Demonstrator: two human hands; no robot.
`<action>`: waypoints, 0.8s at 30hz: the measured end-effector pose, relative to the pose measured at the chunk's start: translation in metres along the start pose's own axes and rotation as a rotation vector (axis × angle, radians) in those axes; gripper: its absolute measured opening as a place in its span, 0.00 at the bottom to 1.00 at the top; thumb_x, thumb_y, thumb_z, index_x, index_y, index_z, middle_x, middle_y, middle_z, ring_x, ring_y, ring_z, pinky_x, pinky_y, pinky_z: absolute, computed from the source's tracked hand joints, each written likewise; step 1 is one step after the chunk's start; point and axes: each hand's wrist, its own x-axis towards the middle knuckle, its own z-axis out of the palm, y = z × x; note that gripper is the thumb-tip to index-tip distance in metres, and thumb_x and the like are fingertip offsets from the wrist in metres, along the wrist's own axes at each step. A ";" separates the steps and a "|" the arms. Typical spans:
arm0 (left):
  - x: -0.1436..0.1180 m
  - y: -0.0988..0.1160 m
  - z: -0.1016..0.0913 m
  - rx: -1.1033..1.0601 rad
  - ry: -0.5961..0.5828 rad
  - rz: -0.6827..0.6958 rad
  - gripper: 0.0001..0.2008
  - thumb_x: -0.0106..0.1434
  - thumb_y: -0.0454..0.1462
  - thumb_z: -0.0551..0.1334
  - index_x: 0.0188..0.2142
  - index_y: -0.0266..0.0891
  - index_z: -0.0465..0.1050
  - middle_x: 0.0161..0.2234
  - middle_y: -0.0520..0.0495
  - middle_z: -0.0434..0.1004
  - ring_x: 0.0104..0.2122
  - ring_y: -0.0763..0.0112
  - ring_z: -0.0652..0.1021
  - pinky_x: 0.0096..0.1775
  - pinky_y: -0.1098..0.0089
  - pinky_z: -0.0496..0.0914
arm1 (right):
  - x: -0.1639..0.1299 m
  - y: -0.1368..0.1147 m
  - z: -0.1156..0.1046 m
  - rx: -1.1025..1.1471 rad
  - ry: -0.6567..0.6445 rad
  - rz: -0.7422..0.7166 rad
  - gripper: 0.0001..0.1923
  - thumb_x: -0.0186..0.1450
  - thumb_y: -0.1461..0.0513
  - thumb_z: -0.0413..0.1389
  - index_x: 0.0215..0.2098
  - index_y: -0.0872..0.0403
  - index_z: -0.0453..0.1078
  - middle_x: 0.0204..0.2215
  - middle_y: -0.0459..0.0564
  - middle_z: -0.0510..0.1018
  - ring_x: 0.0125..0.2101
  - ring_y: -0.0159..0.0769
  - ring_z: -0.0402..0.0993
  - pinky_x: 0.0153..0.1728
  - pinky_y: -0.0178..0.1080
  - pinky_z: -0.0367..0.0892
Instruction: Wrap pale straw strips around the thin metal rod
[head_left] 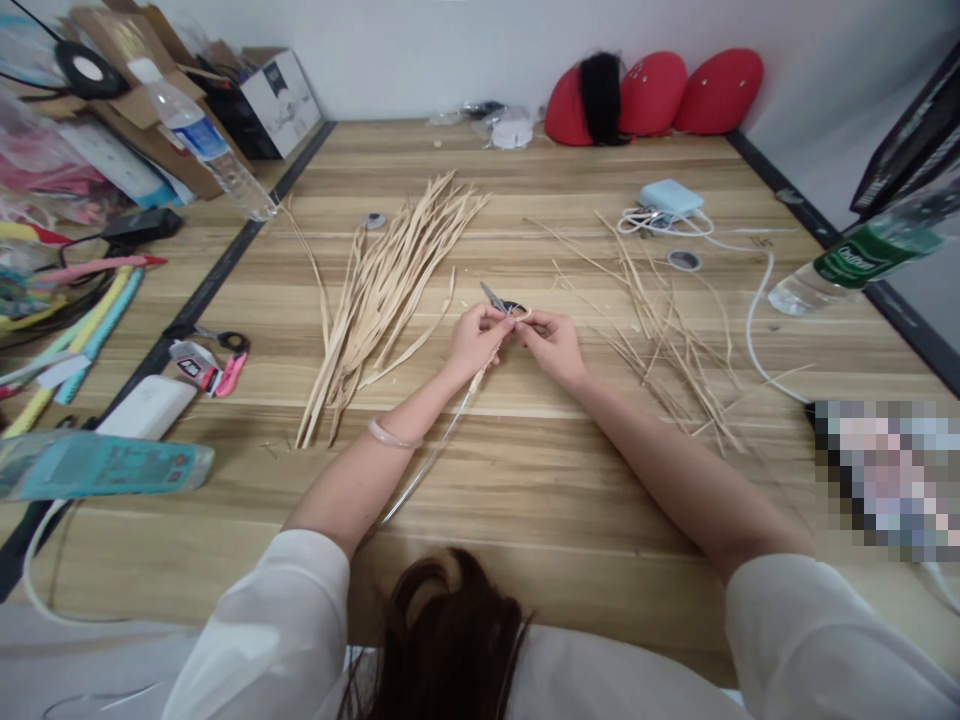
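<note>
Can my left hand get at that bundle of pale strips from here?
Probably yes: the bundle lies near your left hand, with just a stray strip and tabletop between. That hand holds the wrapped wire, though, so it might have to let go first.

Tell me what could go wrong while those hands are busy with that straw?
The pointed scissors beside the left hand could nick a finger. The pale strip at the right hand might split if pulled hard. The wire running back toward the left forearm might scratch it.
</note>
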 end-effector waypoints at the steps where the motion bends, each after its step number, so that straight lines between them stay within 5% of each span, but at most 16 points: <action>1: 0.000 0.000 0.000 0.002 -0.001 0.002 0.10 0.58 0.40 0.65 0.32 0.37 0.66 0.23 0.55 0.71 0.16 0.82 0.68 0.16 0.80 0.62 | 0.000 0.000 0.000 0.000 -0.005 0.005 0.10 0.58 0.56 0.56 0.28 0.55 0.74 0.25 0.47 0.78 0.27 0.32 0.73 0.33 0.36 0.69; 9: 0.000 0.001 0.000 0.018 0.004 0.001 0.09 0.59 0.39 0.63 0.32 0.38 0.65 0.22 0.55 0.71 0.14 0.81 0.67 0.15 0.78 0.62 | 0.004 0.005 -0.001 0.137 -0.053 0.052 0.13 0.51 0.59 0.61 0.35 0.54 0.74 0.27 0.45 0.79 0.29 0.31 0.74 0.36 0.37 0.71; 18: -0.001 0.002 0.001 0.024 0.005 -0.008 0.09 0.59 0.39 0.64 0.32 0.37 0.66 0.22 0.55 0.70 0.15 0.82 0.67 0.16 0.79 0.63 | 0.004 0.005 -0.002 0.011 0.073 0.026 0.10 0.56 0.56 0.58 0.28 0.55 0.74 0.22 0.45 0.76 0.23 0.29 0.69 0.28 0.34 0.66; 24: 0.000 0.000 0.001 0.021 -0.002 0.006 0.08 0.59 0.39 0.63 0.32 0.37 0.66 0.23 0.54 0.71 0.16 0.82 0.68 0.16 0.79 0.63 | 0.003 0.002 -0.001 0.041 0.025 0.036 0.09 0.56 0.57 0.58 0.26 0.55 0.72 0.22 0.45 0.74 0.24 0.29 0.69 0.30 0.35 0.67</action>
